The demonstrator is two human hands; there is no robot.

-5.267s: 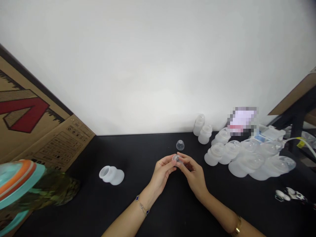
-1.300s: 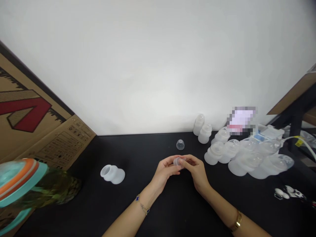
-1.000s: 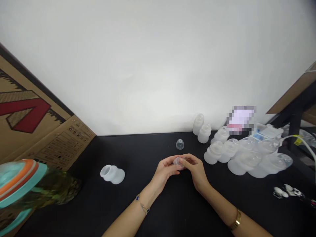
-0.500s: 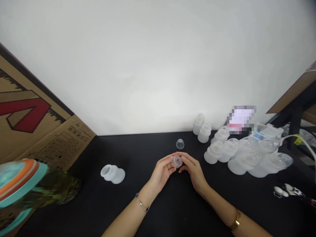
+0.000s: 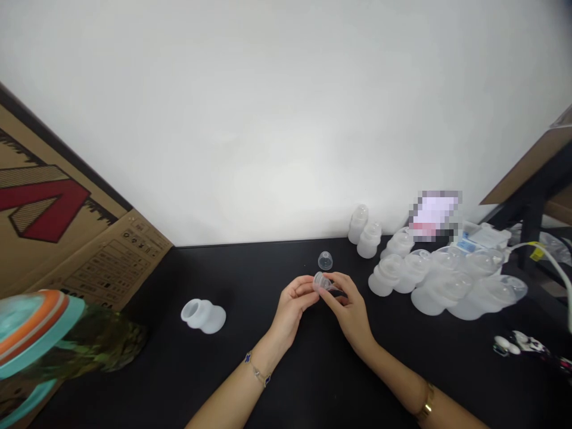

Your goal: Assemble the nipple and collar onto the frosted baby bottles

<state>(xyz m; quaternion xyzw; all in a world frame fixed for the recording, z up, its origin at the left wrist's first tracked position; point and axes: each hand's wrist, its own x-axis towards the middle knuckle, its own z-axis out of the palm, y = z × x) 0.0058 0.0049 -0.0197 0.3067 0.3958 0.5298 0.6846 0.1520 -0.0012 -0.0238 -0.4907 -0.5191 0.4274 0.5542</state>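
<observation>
Between my fingertips is a small translucent ring-shaped piece [image 5: 321, 282], tilted on its side. My left hand [image 5: 291, 311] pinches it from the left. From the right, my right hand [image 5: 351, 310] grips it with thumb and fingers; a clear part shows between them. Just behind the hands a clear dome cap [image 5: 325, 260] rests on the black table [image 5: 250, 268]. An uncapped white bottle [image 5: 204, 316] leans or lies to the left of my left hand, its mouth facing up and left.
Several capped white bottles [image 5: 442, 289] crowd the right side, with a blurred-out screen [image 5: 433, 213] behind them. Small trinkets [image 5: 507, 345] lie at the right. At the left stand a cardboard box [image 5: 102, 256] and a turquoise-and-orange-lidded jug [image 5: 58, 333].
The ring-shaped piece has turned from facing up to its side. My right hand's fingers have shifted around it, and the left fingers have closed in. The view has moved slightly.
</observation>
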